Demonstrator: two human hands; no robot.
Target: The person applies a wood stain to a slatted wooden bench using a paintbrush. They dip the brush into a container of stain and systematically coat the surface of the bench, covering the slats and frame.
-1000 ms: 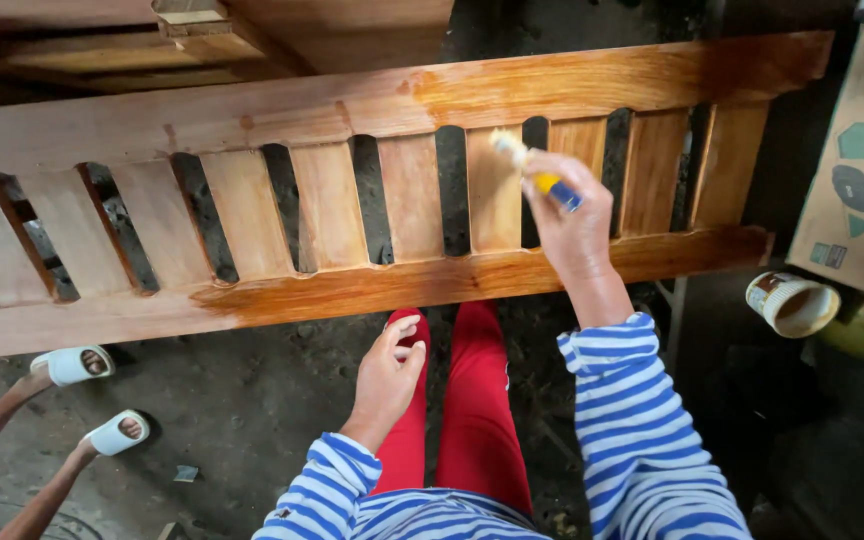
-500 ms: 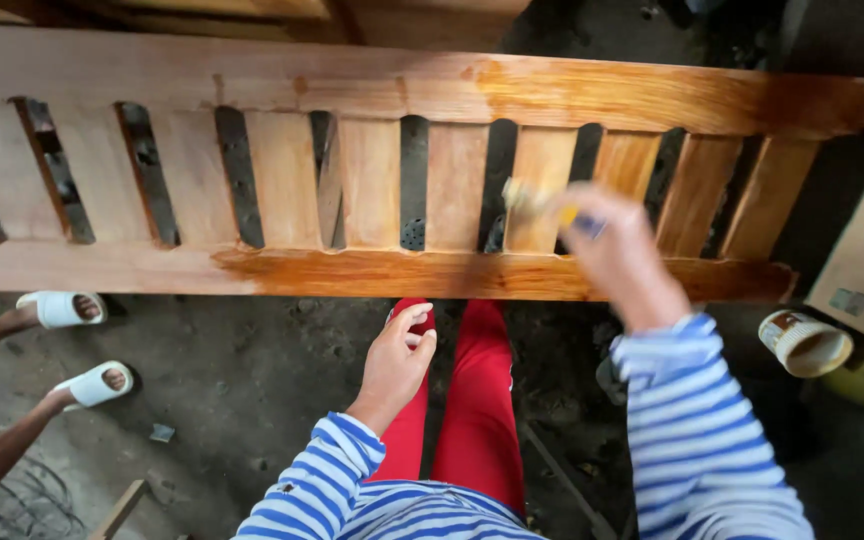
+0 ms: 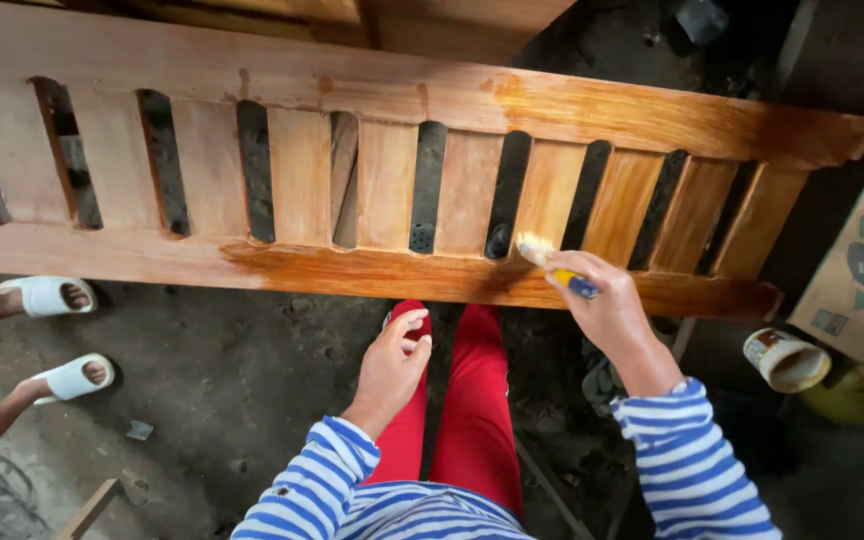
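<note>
Gripping small brush (image 3: 552,268) in right hand (image 3: 607,310), grip closed round handle, bristles touching lower rail of slatted wooden panel (image 3: 382,275). Resting left hand (image 3: 392,365), fingers loose, holding nothing, on red-trousered knee (image 3: 407,330). Risking drips off wet rail onto legs below; sleeve nearing fresh varnish, smearing likely.

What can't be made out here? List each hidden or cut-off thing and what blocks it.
Head view only:
- Brush: its handle is wrapped by the right hand; only bristles and a yellow-blue bit show.
- Slatted wooden frame: its left end runs off the picture edge.
- Tin: contents not discernible.
- Bystander in white sandals: cut off at left edge.
- Left hand: covers the knee.
</note>
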